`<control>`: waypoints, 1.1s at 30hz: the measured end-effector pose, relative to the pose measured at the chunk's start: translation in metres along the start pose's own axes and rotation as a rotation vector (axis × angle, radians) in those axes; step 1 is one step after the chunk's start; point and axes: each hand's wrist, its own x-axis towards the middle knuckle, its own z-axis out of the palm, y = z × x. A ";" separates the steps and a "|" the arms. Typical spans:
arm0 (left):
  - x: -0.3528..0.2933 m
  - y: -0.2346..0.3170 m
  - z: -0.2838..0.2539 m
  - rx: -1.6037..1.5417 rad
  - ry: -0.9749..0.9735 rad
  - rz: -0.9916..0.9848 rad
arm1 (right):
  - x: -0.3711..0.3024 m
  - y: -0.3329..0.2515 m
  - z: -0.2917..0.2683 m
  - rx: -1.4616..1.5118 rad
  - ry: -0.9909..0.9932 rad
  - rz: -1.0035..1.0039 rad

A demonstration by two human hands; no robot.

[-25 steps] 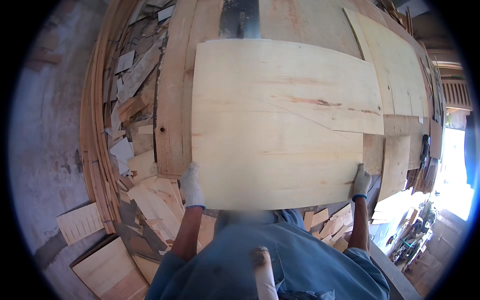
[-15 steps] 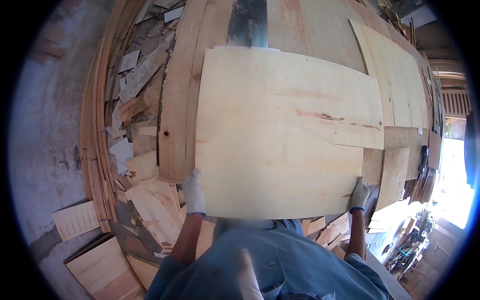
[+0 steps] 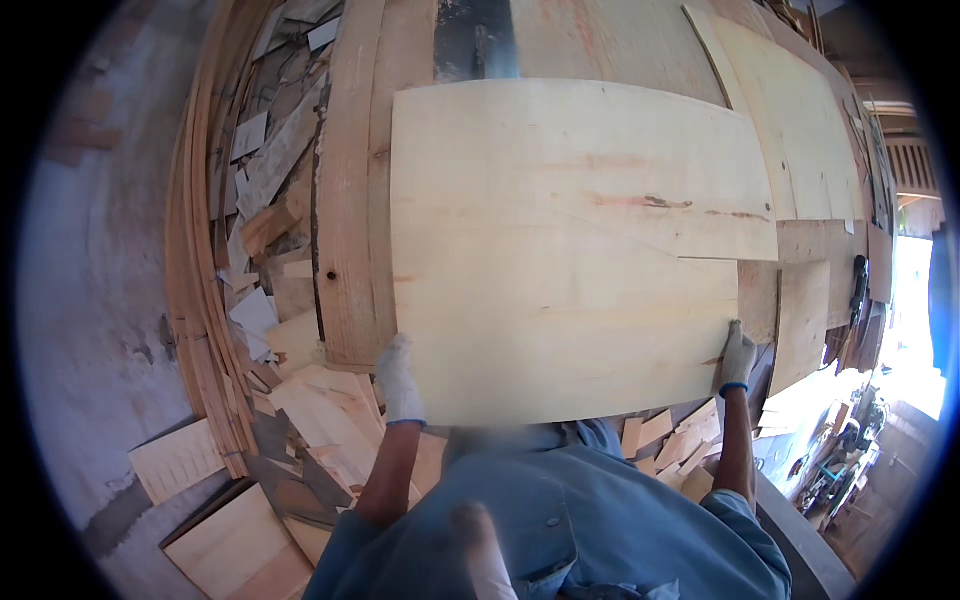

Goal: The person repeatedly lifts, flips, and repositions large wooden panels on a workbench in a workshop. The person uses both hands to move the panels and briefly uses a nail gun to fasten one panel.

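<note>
A wide, pale plywood sheet [image 3: 560, 330] lies across the workbench in front of me, with brown streaks and a small knot in its face. My left hand [image 3: 401, 382], in a white glove with a blue cuff, grips its near left corner. At the near right edge, my right hand [image 3: 738, 362], gloved the same way, has its fingers closed round the sheet. The right edge steps outward partway along; I cannot tell whether a second sheet lies there. Fingers under the sheet are hidden.
Under the sheet is a wooden workbench [image 3: 345, 200] with a dark metal strip [image 3: 470, 45] at its far side. Wood offcuts [image 3: 320, 410] litter the left. Long thin strips [image 3: 190, 250] stand along the wall. More plywood panels [image 3: 800, 130] lie at the right, beyond them a bright opening.
The view has shifted a little, and the benchtop and sheet appear slightly higher in it. Both hands keep their hold at the same corners.
</note>
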 end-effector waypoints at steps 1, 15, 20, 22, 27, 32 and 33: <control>0.000 -0.002 0.002 -0.091 0.010 -0.059 | 0.005 0.002 0.001 0.011 -0.010 0.007; 0.028 -0.009 0.005 0.132 -0.037 -0.058 | 0.010 -0.023 0.009 0.089 -0.037 -0.009; 0.022 -0.014 0.006 0.002 0.037 -0.002 | -0.001 -0.034 0.005 0.026 -0.051 0.027; 0.014 -0.001 0.004 -0.079 0.024 -0.105 | -0.003 -0.028 0.002 0.058 -0.053 0.069; 0.003 -0.006 -0.002 -0.077 0.096 -0.115 | -0.016 -0.023 -0.002 0.023 -0.067 0.022; 0.018 -0.010 -0.005 0.041 -0.002 -0.195 | -0.007 -0.029 0.001 0.013 -0.119 -0.002; 0.025 -0.008 0.000 -0.025 0.013 -0.196 | -0.006 -0.038 0.002 0.020 -0.111 0.016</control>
